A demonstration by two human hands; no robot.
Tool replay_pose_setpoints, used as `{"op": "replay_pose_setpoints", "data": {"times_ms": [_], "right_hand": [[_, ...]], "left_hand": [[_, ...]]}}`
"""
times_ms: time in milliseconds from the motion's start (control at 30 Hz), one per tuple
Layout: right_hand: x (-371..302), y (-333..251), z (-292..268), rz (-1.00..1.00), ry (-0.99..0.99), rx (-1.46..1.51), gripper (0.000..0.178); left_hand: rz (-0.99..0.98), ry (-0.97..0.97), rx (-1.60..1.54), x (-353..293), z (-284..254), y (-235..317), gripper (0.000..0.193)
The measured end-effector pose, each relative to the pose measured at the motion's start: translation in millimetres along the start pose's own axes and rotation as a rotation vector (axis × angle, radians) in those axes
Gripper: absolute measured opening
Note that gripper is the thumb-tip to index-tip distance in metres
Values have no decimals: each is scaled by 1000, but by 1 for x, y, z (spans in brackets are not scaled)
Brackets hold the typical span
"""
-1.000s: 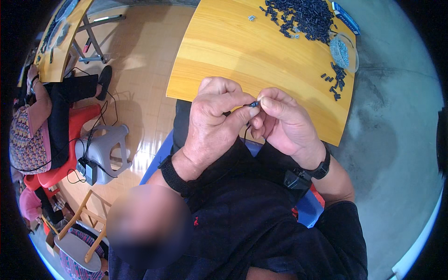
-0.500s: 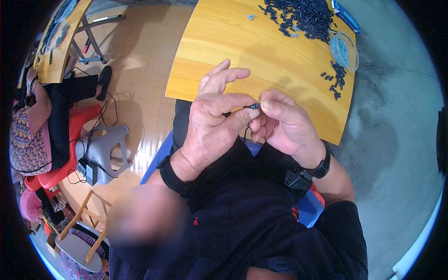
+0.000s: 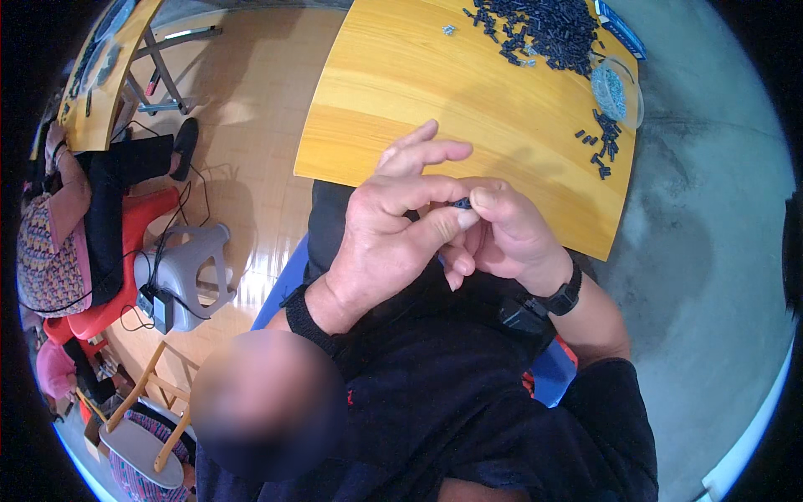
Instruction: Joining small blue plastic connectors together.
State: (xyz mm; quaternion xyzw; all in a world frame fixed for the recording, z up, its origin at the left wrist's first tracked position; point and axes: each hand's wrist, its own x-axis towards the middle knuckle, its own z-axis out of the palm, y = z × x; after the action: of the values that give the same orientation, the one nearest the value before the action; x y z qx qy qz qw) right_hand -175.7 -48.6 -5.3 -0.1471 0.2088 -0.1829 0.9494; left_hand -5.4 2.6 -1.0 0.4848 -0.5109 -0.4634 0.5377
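Note:
A small black cylindrical part [image 3: 462, 203] sits pinched between the fingertips of both hands, just off the table's near edge. My left hand [image 3: 386, 219] grips it with thumb and forefinger; its other fingers stick out, away from the part. My right hand [image 3: 517, 227] closes thumb and forefinger on the part's other end, its remaining fingers curled below. Fingertips cover most of the part. Beyond the hands, a big pile of similar black parts [image 3: 548, 33] lies on the yellow wooden table [image 3: 393, 84]. A smaller black group [image 3: 608, 138] lies near the right edge.
A clear bowl [image 3: 640, 105] of small bluish-silver pieces stands at the table's right edge, near a blue box [image 3: 621, 32]. Several tiny metal pieces [image 3: 449, 30] lie left of the pile. At left are another seated person [image 3: 54, 251] and a grey stool [image 3: 171, 263] with cables.
Both hands have shifted slightly right and nearer to me, still pinching the part. Less of the part shows now, and the right fingers have closed in on it.

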Motion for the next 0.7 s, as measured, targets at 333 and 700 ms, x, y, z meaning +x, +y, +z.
{"op": "replay_pose_setpoints", "data": {"times_ms": [333,700], "right_hand": [[5,9,-9,-6,53,-116,37],[5,7,-12,-60,-13,-149,42]], "left_hand": [[58,0,111,1,0,-4,15],[-152,-48,-56,0,-1,4,18]]}}
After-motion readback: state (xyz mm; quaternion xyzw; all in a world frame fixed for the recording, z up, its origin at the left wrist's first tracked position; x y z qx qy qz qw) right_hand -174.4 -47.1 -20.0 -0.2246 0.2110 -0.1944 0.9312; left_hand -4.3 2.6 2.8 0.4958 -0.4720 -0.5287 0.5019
